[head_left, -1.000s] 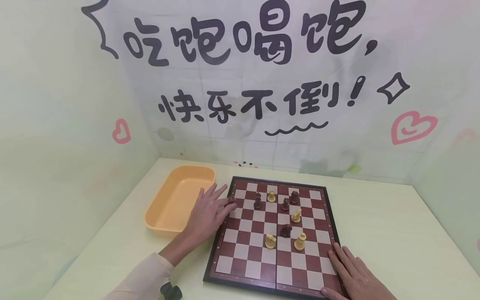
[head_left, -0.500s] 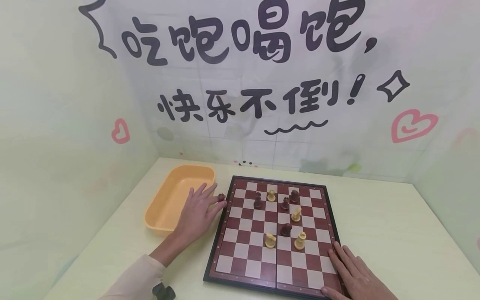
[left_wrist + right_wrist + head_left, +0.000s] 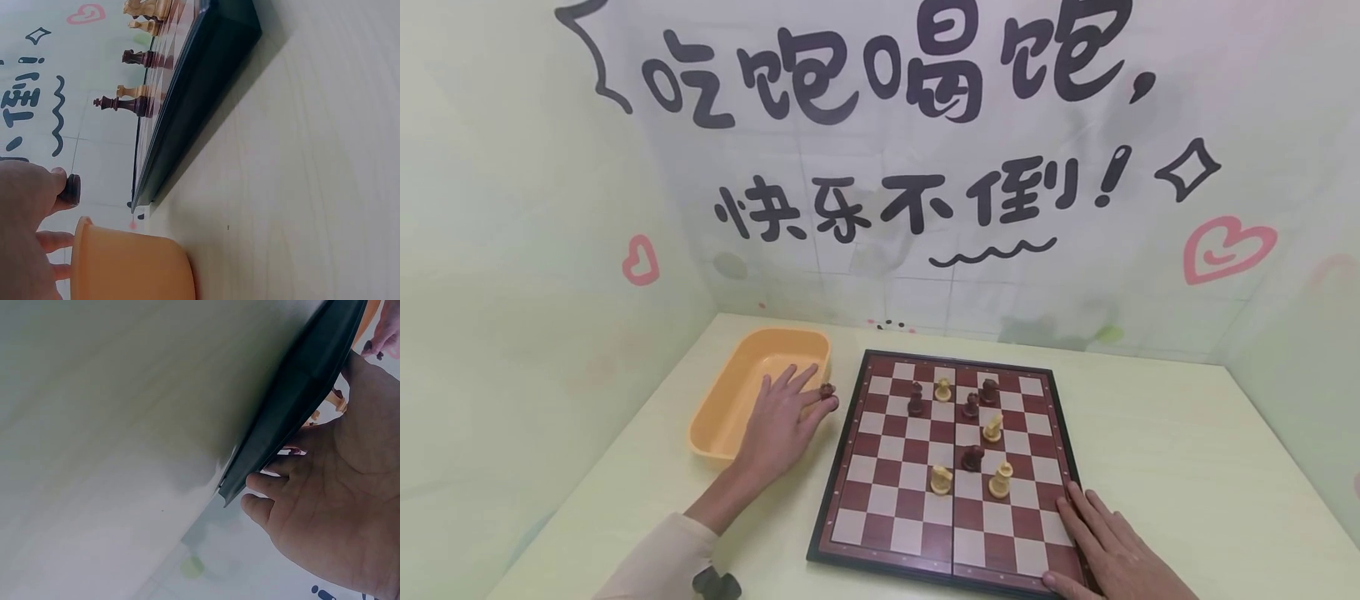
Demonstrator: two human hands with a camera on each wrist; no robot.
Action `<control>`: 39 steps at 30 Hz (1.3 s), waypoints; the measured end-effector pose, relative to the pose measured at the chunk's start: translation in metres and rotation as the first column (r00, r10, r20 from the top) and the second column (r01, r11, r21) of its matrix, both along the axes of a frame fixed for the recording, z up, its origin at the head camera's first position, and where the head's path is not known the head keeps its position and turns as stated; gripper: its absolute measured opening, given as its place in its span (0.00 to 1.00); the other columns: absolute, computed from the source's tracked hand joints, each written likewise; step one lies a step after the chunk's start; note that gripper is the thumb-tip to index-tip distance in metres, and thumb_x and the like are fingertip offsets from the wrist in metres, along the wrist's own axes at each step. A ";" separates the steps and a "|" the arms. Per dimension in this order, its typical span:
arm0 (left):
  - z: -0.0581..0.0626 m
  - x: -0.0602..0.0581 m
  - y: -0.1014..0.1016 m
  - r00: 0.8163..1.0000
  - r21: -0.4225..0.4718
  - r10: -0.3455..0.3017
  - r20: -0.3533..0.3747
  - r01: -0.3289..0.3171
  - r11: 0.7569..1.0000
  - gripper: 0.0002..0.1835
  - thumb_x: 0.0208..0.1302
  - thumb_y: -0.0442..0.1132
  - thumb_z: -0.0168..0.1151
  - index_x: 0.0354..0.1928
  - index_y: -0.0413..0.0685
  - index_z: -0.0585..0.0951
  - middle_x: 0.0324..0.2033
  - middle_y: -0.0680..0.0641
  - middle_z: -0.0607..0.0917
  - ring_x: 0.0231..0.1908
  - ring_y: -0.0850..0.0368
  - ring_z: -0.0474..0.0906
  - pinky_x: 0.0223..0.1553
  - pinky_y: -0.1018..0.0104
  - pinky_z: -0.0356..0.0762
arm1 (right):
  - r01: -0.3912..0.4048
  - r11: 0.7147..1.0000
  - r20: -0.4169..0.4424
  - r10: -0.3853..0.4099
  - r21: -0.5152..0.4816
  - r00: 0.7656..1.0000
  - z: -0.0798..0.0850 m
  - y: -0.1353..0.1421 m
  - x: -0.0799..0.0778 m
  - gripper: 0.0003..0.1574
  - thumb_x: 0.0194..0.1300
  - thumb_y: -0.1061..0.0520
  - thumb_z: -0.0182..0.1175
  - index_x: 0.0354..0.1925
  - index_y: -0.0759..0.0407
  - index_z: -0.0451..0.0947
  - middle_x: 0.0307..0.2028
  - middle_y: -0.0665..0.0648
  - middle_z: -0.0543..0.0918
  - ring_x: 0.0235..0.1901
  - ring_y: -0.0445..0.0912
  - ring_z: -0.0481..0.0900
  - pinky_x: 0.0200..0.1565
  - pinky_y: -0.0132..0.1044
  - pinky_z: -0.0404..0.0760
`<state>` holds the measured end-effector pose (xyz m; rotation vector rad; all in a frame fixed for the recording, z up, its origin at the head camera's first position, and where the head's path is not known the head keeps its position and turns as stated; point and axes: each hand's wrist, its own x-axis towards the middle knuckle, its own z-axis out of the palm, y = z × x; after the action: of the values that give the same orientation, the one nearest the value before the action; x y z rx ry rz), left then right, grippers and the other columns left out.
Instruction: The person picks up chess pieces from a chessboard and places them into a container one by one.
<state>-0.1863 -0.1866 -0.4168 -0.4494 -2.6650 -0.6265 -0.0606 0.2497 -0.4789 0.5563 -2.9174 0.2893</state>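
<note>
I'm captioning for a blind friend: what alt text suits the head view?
A person's left hand pinches a dark brown chess piece near a rectangular orange tray's rim; their right hand rests on the edge of a square red and white chessboard bearing cream pieces and dark pieces.

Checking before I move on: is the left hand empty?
No, the left hand pinches a dark chess piece between thumb and finger.
</note>
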 end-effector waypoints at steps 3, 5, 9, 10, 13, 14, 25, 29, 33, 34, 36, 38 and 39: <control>0.002 -0.001 -0.004 1.000 -0.004 0.009 -0.010 -0.009 1.000 0.18 0.74 0.51 0.61 0.50 0.45 0.89 0.66 0.38 0.75 0.69 0.30 0.62 0.68 0.28 0.47 | -0.005 1.000 -0.009 0.005 -0.001 1.000 0.000 0.000 0.000 0.59 0.60 0.24 0.62 0.71 0.64 0.68 0.73 0.62 0.65 0.68 0.62 0.64 0.64 0.41 0.58; 0.003 -0.001 -0.006 1.000 -0.003 0.012 -0.015 -0.012 1.000 0.18 0.74 0.50 0.61 0.50 0.45 0.89 0.66 0.37 0.76 0.69 0.29 0.63 0.68 0.27 0.47 | -0.008 1.000 -0.005 0.008 -0.004 1.000 0.002 0.000 0.000 0.59 0.60 0.24 0.62 0.71 0.65 0.68 0.73 0.63 0.65 0.68 0.63 0.64 0.64 0.43 0.61; 0.004 -0.002 -0.011 1.000 0.001 0.020 -0.020 -0.020 1.000 0.18 0.74 0.49 0.61 0.50 0.44 0.89 0.65 0.36 0.76 0.68 0.29 0.63 0.68 0.27 0.47 | 0.001 1.000 0.028 -0.001 0.000 1.000 0.004 -0.001 -0.001 0.60 0.60 0.23 0.61 0.71 0.66 0.68 0.72 0.64 0.64 0.68 0.64 0.63 0.60 0.56 0.71; 0.004 -0.002 -0.012 0.999 0.006 0.024 -0.021 -0.024 1.000 0.17 0.73 0.49 0.62 0.51 0.44 0.89 0.65 0.36 0.76 0.68 0.29 0.63 0.68 0.27 0.48 | 0.003 1.000 0.038 -0.003 -0.002 0.999 0.004 -0.001 -0.001 0.60 0.60 0.23 0.61 0.71 0.66 0.68 0.72 0.64 0.64 0.68 0.64 0.63 0.60 0.58 0.71; 0.005 -0.003 -0.016 0.999 0.015 0.035 -0.027 -0.035 0.999 0.17 0.73 0.48 0.62 0.51 0.43 0.88 0.64 0.35 0.77 0.68 0.29 0.64 0.68 0.27 0.48 | 0.006 1.000 0.052 -0.006 -0.003 0.999 0.005 -0.002 -0.001 0.61 0.60 0.22 0.61 0.71 0.67 0.68 0.72 0.65 0.64 0.68 0.65 0.63 0.60 0.59 0.72; 0.005 -0.003 -0.017 0.999 0.017 0.038 -0.028 -0.038 0.999 0.17 0.73 0.48 0.62 0.51 0.43 0.88 0.64 0.35 0.77 0.68 0.29 0.64 0.67 0.27 0.48 | 0.006 1.000 0.052 -0.006 0.001 0.999 0.005 -0.002 -0.002 0.61 0.60 0.22 0.61 0.70 0.67 0.69 0.72 0.65 0.65 0.68 0.65 0.63 0.60 0.59 0.72; 0.011 -0.001 -0.022 0.998 0.027 0.059 0.005 -0.059 0.998 0.19 0.74 0.48 0.61 0.51 0.40 0.88 0.65 0.34 0.76 0.69 0.29 0.63 0.68 0.27 0.46 | -0.005 1.000 0.041 0.005 0.014 0.999 0.006 -0.001 -0.002 0.60 0.60 0.22 0.61 0.70 0.67 0.68 0.72 0.66 0.65 0.68 0.65 0.63 0.60 0.57 0.71; 0.012 0.000 -0.026 0.998 0.041 0.065 0.007 -0.065 0.997 0.19 0.74 0.48 0.61 0.51 0.40 0.88 0.65 0.34 0.75 0.69 0.28 0.62 0.68 0.27 0.45 | -0.007 1.000 0.030 0.006 0.025 1.000 0.007 0.000 -0.002 0.60 0.60 0.22 0.61 0.70 0.66 0.70 0.72 0.65 0.66 0.69 0.64 0.63 0.72 0.42 0.52; 0.012 -0.001 -0.032 0.998 0.042 0.064 -0.003 -0.064 0.997 0.19 0.75 0.48 0.60 0.51 0.40 0.88 0.65 0.33 0.75 0.68 0.28 0.63 0.67 0.26 0.46 | 0.001 1.000 0.047 -0.002 0.028 0.999 0.007 0.000 -0.002 0.60 0.59 0.21 0.60 0.70 0.65 0.71 0.72 0.65 0.66 0.69 0.63 0.63 0.69 0.47 0.58; 0.012 -0.001 -0.033 0.998 0.042 0.066 0.000 -0.066 0.997 0.19 0.75 0.48 0.60 0.51 0.40 0.87 0.65 0.33 0.75 0.68 0.28 0.63 0.67 0.26 0.46 | 0.005 1.000 0.055 -0.007 0.029 0.998 0.007 0.000 -0.002 0.60 0.59 0.21 0.60 0.70 0.65 0.70 0.72 0.65 0.66 0.69 0.63 0.63 0.65 0.51 0.64; 0.012 -0.001 -0.035 0.997 0.042 0.071 0.013 -0.071 0.997 0.19 0.75 0.48 0.60 0.52 0.39 0.87 0.65 0.33 0.75 0.68 0.27 0.62 0.67 0.26 0.45 | 0.008 1.000 0.062 -0.010 0.028 0.998 0.007 0.001 -0.002 0.60 0.59 0.21 0.60 0.70 0.65 0.70 0.72 0.65 0.66 0.70 0.63 0.62 0.61 0.56 0.68; 0.013 0.000 -0.037 0.996 0.041 0.079 0.031 -0.080 0.996 0.19 0.75 0.48 0.60 0.53 0.40 0.87 0.65 0.32 0.74 0.68 0.27 0.61 0.67 0.26 0.45 | 0.005 1.000 0.062 -0.007 0.020 0.998 0.006 0.000 -0.002 0.60 0.60 0.22 0.60 0.70 0.65 0.70 0.72 0.65 0.66 0.70 0.64 0.62 0.61 0.56 0.67; 0.013 0.000 -0.038 0.996 0.038 0.083 0.040 -0.085 0.996 0.19 0.75 0.48 0.60 0.53 0.40 0.87 0.65 0.32 0.74 0.69 0.27 0.61 0.68 0.26 0.45 | 0.005 1.000 0.063 -0.006 0.018 0.998 0.006 0.000 -0.002 0.60 0.60 0.22 0.61 0.70 0.65 0.70 0.72 0.65 0.66 0.70 0.64 0.62 0.61 0.56 0.66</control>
<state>-0.1859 -0.2247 -0.4037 -0.3155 -2.6863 -0.6682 -0.0623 0.2500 -0.4730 0.5521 -2.9842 0.2853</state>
